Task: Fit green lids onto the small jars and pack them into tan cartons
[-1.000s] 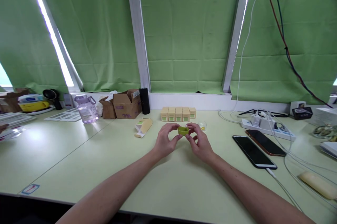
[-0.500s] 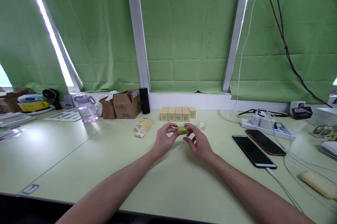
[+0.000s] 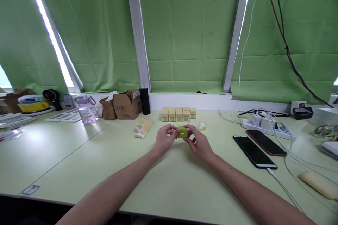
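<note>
A small, rounded green case (image 3: 182, 132) is held above the table between both hands. My left hand (image 3: 165, 139) pinches its left side with thumb and fingers. On the right side, my right hand (image 3: 198, 141) grips it between fingertips and thumb. Behind the hands stand several small tan boxes (image 3: 179, 114) in a row, with green squares on their fronts. An opened tan carton (image 3: 143, 127) lies left of the hands. Just beyond my right hand sits a small clear container (image 3: 202, 126) with something yellow inside.
Two phones, one black with a white edge (image 3: 255, 151) and one darker (image 3: 266, 143), lie at the right. Near them are a white power strip (image 3: 269, 129) and loose cables. A purple bottle (image 3: 86, 109), a cardboard box (image 3: 127, 105) and a black cylinder (image 3: 145, 101) stand at the back left.
The green case has been turned in the fingers, so a rounder, broader face with a small light mark now shows. Both hands have shifted only slightly.
</note>
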